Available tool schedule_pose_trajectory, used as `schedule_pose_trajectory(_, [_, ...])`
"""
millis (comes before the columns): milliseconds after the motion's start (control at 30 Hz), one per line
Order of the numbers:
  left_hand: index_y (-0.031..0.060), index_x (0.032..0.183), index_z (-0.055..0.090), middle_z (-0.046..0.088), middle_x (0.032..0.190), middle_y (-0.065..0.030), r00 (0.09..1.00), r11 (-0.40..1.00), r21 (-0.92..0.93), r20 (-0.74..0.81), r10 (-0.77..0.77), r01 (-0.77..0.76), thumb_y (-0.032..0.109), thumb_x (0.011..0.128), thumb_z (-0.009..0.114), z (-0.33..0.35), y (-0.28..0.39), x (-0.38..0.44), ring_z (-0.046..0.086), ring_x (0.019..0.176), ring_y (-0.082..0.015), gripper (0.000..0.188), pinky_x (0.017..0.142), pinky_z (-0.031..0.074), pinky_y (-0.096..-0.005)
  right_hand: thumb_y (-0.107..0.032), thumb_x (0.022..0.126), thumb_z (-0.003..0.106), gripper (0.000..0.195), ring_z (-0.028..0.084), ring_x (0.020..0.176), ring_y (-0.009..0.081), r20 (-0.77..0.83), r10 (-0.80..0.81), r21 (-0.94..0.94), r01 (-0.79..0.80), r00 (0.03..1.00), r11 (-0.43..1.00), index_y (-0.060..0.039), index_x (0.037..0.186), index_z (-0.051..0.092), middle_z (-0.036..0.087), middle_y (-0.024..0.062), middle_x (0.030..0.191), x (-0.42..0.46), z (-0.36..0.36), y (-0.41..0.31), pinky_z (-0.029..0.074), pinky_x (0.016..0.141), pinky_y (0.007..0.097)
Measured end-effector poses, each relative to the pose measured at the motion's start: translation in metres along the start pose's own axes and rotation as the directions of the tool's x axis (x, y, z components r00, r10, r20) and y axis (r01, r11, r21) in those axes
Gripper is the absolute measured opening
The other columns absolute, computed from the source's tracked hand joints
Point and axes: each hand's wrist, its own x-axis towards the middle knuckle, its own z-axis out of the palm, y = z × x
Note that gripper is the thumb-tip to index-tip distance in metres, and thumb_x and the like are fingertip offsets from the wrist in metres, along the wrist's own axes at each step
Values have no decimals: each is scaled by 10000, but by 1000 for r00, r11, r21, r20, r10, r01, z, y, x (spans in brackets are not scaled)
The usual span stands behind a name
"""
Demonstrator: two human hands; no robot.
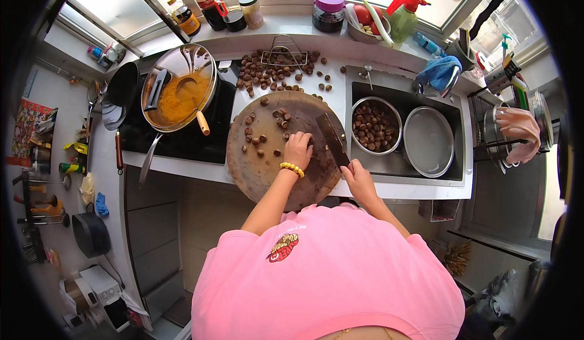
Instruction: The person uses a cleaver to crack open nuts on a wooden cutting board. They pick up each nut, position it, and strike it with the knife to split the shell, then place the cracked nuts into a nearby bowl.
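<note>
On a round wooden chopping board [255,176], several chestnuts [261,153] lie loose, mostly over its left and far parts. My right hand [360,180] grips the handle of a cleaver [332,139], whose dark blade slants over the board's right side. Resting low over the middle of the board is my left hand [299,150], with a yellow bead bracelet at the wrist. Its fingers are bent, and whatever is under the fingertips is hidden. One chestnut [286,135] sits right beside these fingers.
Behind the board, a heap of chestnuts [260,71] surrounds a wire rack [284,57]. In the sink [406,169] stand a metal bowl of chestnuts [376,126] and a metal basin [429,141]. A glass-lidded pan [180,89] with orange food stands on the black cooktop [205,144].
</note>
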Motion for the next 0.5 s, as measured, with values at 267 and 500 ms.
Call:
schedule_pose_trajectory(267, [56,1069,588,591,1029,-129,993,991,-103,-69,-90,83,50,785,710,-21,-12,-18,552,990,-342,310,870,468,-423,-266,966,598,281,621,743,438,-31,-151,-69,149,988,986,-12,964,478,653,208,800,-3,-8,-38,473,653,492])
schedule_pose_trajectory(500, [38,1001,604,593,1008,-132,971,961,-148,-25,-238,232,14,803,669,-28,-15,-37,562,990,-331,209,859,475,-420,-241,965,592,249,641,752,442,9,-202,-201,199,979,959,-22,979,474,676,209,819,11,21,-16,486,635,518])
